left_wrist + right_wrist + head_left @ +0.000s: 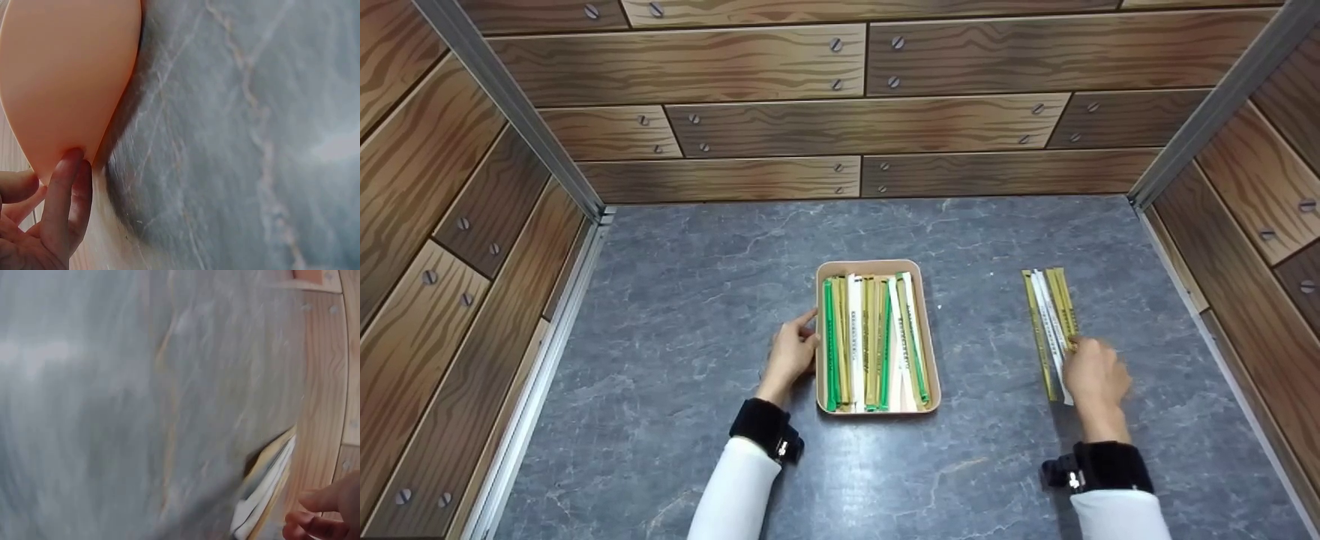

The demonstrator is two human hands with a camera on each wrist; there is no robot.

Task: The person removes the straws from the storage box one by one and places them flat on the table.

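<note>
A tan rectangular tray (930, 390) holds several long, slim paper-wrapped sticks (855, 337), gold, white and green, laid lengthwise side by side. At the tray's left side my left hand (793, 351) touches the outer wall; in the left wrist view its fingertips (72, 157) rest on the peach-coloured wall, thumb by the rim. To the right, a small row of gold and white wrapped sticks (1044, 330) lies on the table. My right hand (1097, 376) is over their near right part, fingers bent and thumb close to them. I cannot tell whether it grips a stick.
The grey marbled table (697, 300) runs under everything. Wood-patterned panels stand at the back (780, 127), left (435, 360) and right (1252, 300), with metal rails (536, 405) along the sides. A black camera band (1112, 466) circles each wrist.
</note>
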